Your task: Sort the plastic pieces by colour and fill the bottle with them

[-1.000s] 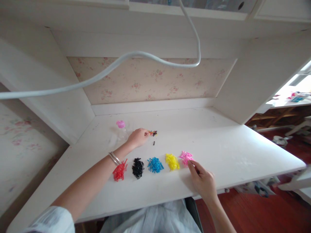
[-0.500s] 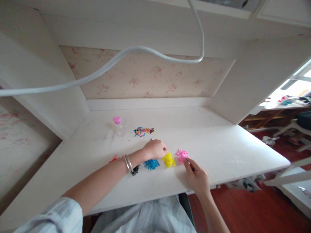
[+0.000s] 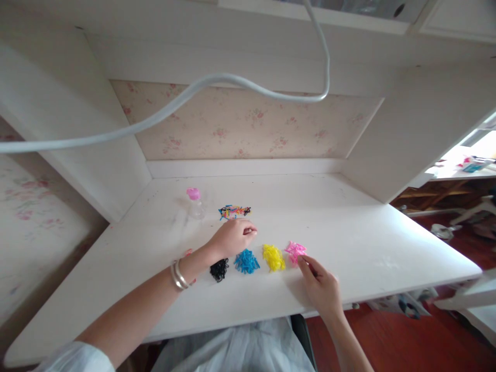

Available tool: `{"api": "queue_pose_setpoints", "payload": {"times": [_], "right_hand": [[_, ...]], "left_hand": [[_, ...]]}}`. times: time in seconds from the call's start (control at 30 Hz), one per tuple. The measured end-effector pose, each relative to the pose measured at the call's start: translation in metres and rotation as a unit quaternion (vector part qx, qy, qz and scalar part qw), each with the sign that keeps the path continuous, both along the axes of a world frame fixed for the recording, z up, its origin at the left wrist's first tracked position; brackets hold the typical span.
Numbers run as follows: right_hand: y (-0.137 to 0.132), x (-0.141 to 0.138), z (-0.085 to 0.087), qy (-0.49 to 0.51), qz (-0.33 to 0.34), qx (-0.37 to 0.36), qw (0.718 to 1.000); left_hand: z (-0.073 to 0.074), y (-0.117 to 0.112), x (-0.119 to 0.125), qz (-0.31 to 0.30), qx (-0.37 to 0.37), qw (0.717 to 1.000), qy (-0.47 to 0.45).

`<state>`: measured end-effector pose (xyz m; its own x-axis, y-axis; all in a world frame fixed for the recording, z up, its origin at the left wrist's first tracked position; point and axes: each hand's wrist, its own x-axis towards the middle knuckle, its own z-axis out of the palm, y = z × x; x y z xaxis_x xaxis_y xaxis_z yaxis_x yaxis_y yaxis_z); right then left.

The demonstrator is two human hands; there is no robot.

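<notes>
My left hand is closed in a pinch just in front of a mixed-colour pile of small rubber bands; whatever its fingertips hold is too small to make out. Sorted piles lie nearer me in a row: black bands, blue bands, yellow bands and pink bands. Red bands are mostly hidden behind my left wrist. At the near right edge of the pink pile, my right hand has thumb and forefinger pressed together, their contents hidden.
A clear bottle with a pink cap stands at the back left of the white desk. A white cable hangs across the upper view. White side panels and a floral back wall enclose the desk.
My left hand has moved left, from beside the yellow pile to in front of the mixed pile, uncovering the black and blue piles. The right hand stays by the pink pile. The view shifted slightly.
</notes>
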<state>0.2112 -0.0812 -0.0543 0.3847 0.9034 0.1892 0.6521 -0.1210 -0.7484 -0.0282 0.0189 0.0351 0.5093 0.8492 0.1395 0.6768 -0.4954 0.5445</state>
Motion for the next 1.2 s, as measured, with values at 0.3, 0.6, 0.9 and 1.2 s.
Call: {"api": "queue_pose_setpoints", "payload": {"times": [0.3, 0.6, 0.9, 1.2], "right_hand": [[0.049, -0.037, 0.058, -0.119, 0.182, -0.048, 0.975], [0.117, -0.103, 0.058, -0.344, 0.23, -0.17, 0.894], [0.128, -0.115, 0.051, -0.401, 0.247, -0.183, 0.863], [0.108, -0.128, 0.063, -0.385, 0.267, -0.137, 0.873]], "left_hand": [[-0.021, -0.081, -0.152, 0.301, -0.046, 0.941, -0.144], [-0.078, -0.124, -0.205, 0.413, -0.052, 0.897, -0.147], [-0.081, -0.122, -0.204, 0.374, -0.035, 0.915, -0.147], [-0.08, -0.121, -0.203, 0.357, -0.033, 0.922, -0.148]]}}
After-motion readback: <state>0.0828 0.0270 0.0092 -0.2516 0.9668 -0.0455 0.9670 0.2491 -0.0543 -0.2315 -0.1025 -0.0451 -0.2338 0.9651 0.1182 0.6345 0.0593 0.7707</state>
